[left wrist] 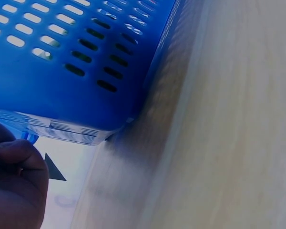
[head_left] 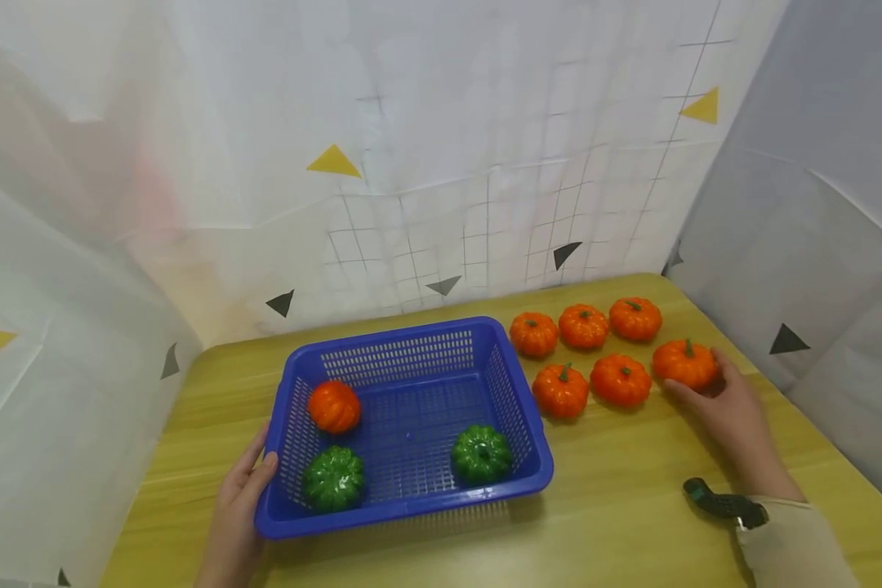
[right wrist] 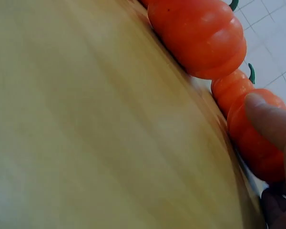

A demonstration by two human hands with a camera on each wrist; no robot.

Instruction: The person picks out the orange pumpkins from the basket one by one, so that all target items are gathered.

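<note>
A blue plastic basket (head_left: 404, 508) with slotted walls stands left of centre on the table. My left hand (head_left: 238, 502) grips its left rim, thumb on the near side; the left wrist view shows the basket's slotted wall (left wrist: 62, 90) and the curled fingers (left wrist: 19, 157). Inside lie one orange pumpkin (head_left: 334, 407) and two green pumpkins, one at the near left (head_left: 334, 479) and one at the near right (head_left: 482, 454). My right hand (head_left: 731, 408) holds the rightmost orange pumpkin (head_left: 683, 364) between thumb and fingers. In the right wrist view, the thumb lies across that pumpkin (right wrist: 252, 138).
Several more orange pumpkins stand in two rows right of the basket, including a front one (head_left: 621, 380) and a back one (head_left: 584, 327). White sheeting (head_left: 441, 122) with triangle marks rises behind the wooden table (head_left: 595, 506) and at both sides.
</note>
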